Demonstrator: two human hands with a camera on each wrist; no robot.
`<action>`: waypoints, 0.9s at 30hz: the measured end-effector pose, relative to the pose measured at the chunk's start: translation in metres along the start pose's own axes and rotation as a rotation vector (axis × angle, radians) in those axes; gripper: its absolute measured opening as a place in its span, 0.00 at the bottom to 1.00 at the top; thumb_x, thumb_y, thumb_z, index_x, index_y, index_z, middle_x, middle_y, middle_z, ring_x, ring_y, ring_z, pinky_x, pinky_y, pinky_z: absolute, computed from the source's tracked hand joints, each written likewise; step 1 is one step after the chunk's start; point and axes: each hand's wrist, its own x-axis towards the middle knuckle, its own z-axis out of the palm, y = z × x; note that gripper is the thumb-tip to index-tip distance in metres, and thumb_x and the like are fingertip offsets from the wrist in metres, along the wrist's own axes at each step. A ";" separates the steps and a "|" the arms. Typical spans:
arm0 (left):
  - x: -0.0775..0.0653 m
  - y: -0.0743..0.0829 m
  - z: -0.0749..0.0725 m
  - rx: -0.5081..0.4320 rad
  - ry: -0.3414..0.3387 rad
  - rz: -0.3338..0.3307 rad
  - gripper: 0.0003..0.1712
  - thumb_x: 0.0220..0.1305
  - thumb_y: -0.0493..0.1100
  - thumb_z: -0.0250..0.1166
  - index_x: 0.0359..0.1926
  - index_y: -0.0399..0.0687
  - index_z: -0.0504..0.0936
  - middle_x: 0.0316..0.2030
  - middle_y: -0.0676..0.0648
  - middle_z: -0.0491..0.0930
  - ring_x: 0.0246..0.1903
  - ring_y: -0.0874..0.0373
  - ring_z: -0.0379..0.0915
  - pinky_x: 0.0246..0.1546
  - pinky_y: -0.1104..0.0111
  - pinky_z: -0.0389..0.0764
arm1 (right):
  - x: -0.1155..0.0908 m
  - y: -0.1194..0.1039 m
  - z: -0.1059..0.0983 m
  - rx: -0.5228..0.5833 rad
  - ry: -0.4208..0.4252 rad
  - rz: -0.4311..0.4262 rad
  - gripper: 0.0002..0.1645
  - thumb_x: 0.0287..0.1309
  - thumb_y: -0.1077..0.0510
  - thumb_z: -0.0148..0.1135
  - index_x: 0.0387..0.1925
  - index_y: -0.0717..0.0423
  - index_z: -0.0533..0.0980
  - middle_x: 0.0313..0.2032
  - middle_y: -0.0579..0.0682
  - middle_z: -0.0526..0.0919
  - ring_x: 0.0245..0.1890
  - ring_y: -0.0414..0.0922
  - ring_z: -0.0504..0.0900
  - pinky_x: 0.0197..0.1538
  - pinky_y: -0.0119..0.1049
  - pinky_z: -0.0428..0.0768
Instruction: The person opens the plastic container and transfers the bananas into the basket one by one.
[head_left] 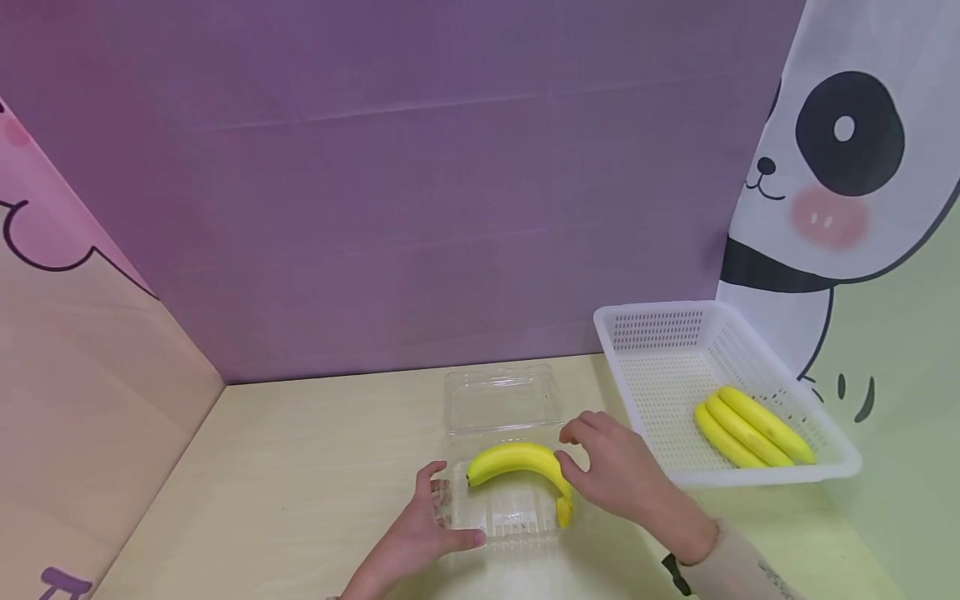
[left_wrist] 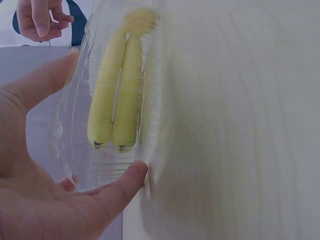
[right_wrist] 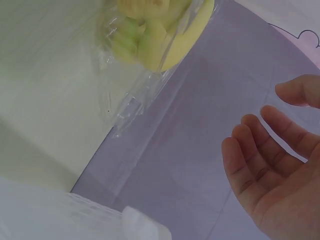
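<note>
A clear plastic clamshell container (head_left: 501, 510) lies on the table with its lid folded back toward the purple wall. Inside it are yellow bananas (head_left: 517, 456); from above one curved banana shows, while the left wrist view shows two side by side, joined at the stem (left_wrist: 140, 21). My left hand (head_left: 420, 529) grips the container's left end, thumb at the near edge and fingers spread along the side. Over the container's right side hovers my right hand (head_left: 618, 467), fingers loosely bent and holding nothing. In the right wrist view, this hand (right_wrist: 280, 175) is apart from the container.
A white perforated plastic basket (head_left: 765, 477) stands at the right, with several bananas (head_left: 750, 429) in its near right part. A purple wall (head_left: 420, 208) bounds the pale wooden table (head_left: 300, 483) at the back. Printed side walls stand left and right.
</note>
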 end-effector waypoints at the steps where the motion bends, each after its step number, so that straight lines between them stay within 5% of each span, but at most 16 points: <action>1: 0.000 0.000 0.000 -0.002 -0.002 0.001 0.67 0.48 0.47 0.83 0.76 0.47 0.45 0.69 0.26 0.60 0.61 0.34 0.71 0.58 0.43 0.71 | 0.000 0.000 0.001 0.003 0.001 -0.005 0.09 0.50 0.59 0.74 0.31 0.51 0.80 0.31 0.41 0.80 0.33 0.40 0.79 0.34 0.34 0.80; 27: 0.000 0.002 0.001 0.028 0.018 -0.015 0.67 0.47 0.49 0.84 0.76 0.49 0.46 0.68 0.30 0.64 0.61 0.37 0.70 0.58 0.43 0.72 | 0.015 -0.009 0.024 0.041 -0.051 -0.006 0.08 0.52 0.57 0.73 0.34 0.53 0.82 0.33 0.42 0.81 0.36 0.42 0.80 0.34 0.35 0.80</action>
